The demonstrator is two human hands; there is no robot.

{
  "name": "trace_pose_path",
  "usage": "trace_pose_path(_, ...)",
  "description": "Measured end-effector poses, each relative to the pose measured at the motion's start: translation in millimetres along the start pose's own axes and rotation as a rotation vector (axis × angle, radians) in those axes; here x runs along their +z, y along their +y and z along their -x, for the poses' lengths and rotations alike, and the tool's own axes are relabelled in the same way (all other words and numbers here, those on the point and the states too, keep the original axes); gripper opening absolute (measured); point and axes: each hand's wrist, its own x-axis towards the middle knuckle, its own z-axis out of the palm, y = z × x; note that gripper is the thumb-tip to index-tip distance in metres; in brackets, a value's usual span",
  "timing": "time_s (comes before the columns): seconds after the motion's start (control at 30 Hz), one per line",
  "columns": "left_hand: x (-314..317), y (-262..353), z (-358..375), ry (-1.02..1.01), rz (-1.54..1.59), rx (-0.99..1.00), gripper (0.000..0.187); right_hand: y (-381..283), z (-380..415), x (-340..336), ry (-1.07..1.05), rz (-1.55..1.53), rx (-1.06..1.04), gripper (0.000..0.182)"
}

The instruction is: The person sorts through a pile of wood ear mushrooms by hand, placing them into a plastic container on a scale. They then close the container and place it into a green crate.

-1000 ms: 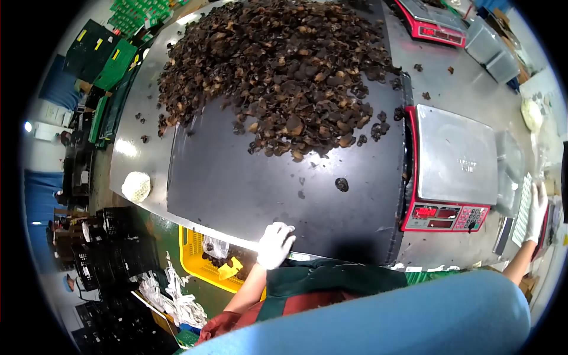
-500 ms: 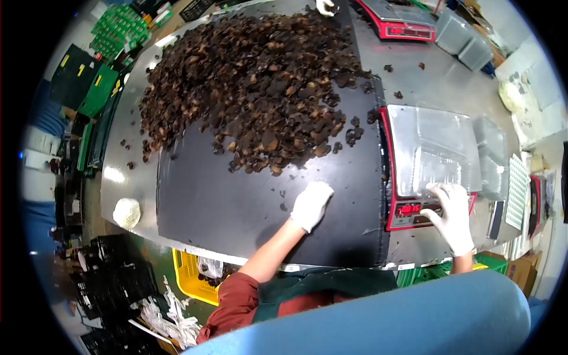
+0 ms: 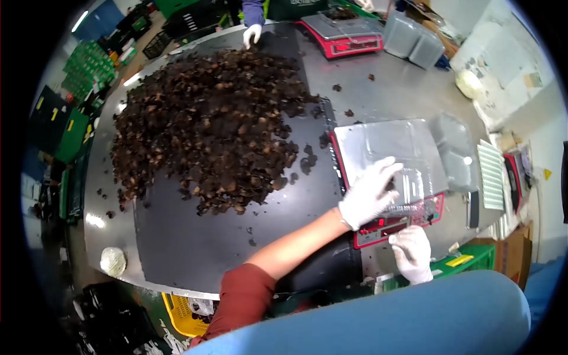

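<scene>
My left hand (image 3: 370,194), in a white glove, reaches across the front of a red digital scale (image 3: 438,211). Its fingers are apart, overlapping the left side of a clear plastic container (image 3: 412,184) on the scale's metal plate (image 3: 425,135). Close by the scale's front edge is my right hand (image 3: 412,254), also gloved, with fingers curled together; I cannot tell what, if anything, they hold. Left of the scale, a big heap of dark brown, fungus-like pieces (image 3: 207,124) lies on a black mat (image 3: 195,245).
Stacked clear containers (image 3: 458,154) stand right of the scale, beside a pale green perforated tray (image 3: 490,176). A second red scale (image 3: 349,44) sits at the far side. Across the table, another person's gloved hand (image 3: 252,35) is at the heap. A whitish ball (image 3: 112,261) lies front left.
My left hand has moved right from the mat to the container. My right hand has drawn back from the container toward me, its fingers curling. The view has shifted, showing more of the far person.
</scene>
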Motion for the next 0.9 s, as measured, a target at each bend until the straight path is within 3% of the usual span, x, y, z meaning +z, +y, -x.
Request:
trace_pose_path(0.13, -24, -15, 15, 0.105, -0.208, 0.112, 0.071, 3, 1, 28, -0.046, -0.161, -0.077, 0.021)
trace_pose_path(0.17, -38, -30, 21, 0.081, -0.218, 0.009, 0.059, -1, -3, 39, -0.052, -0.230, -0.081, 0.020)
trace_pose_path(0.27, -109, -60, 34, 0.424, -0.685, 0.108, 0.039, -8, -18, 79, -0.161, -0.328, -0.086, 0.016)
trace_pose_path(0.3, -146, -72, 38, 0.229, -0.609, -0.208, 0.033, -7, -25, 95, -0.188, -0.358, -0.094, 0.012)
trace_pose_path(0.33, -169, -76, 48, 0.352, -0.693, -0.347, 0.029, -5, -31, 112, -0.163, -0.415, -0.085, 0.011)
trace_pose_path(0.37, -191, -94, 70, 0.536, -0.879, -0.276, 0.030, -2, -38, 129, -0.138, -0.469, -0.076, 0.010)
trace_pose_path(0.43, -232, -119, 115, 0.666, -1.078, -0.534, 0.037, -1, -55, 165, -0.079, -0.521, 0.066, 0.008)
trace_pose_path(0.53, -282, -175, 201, 0.757, -1.179, -0.761, 0.045, 17, -88, 216, 0.071, -0.429, 0.121, 0.014)
trace_pose_path(0.63, -291, -175, 236, 0.625, -1.055, -1.208, 0.058, 56, -121, 263, 0.202, -0.326, 0.285, 0.021)
trace_pose_path(0.7, -286, -169, 237, 0.565, -1.020, -1.317, 0.062, 89, -135, 302, 0.348, -0.177, 0.432, 0.024)
trace_pose_path(0.77, -276, -168, 228, 0.543, -1.076, -1.214, 0.057, 88, -156, 315, 0.297, -0.054, 0.454, 0.036)
trace_pose_path(0.83, -277, -152, 201, 0.338, -0.912, -0.998, 0.050, 60, -178, 315, 0.146, -0.201, 0.297, 0.038)
trace_pose_path(0.9, -249, -153, 190, 0.468, -0.837, -0.656, 0.044, 33, -179, 331, 0.075, -0.067, -0.002, 0.039)
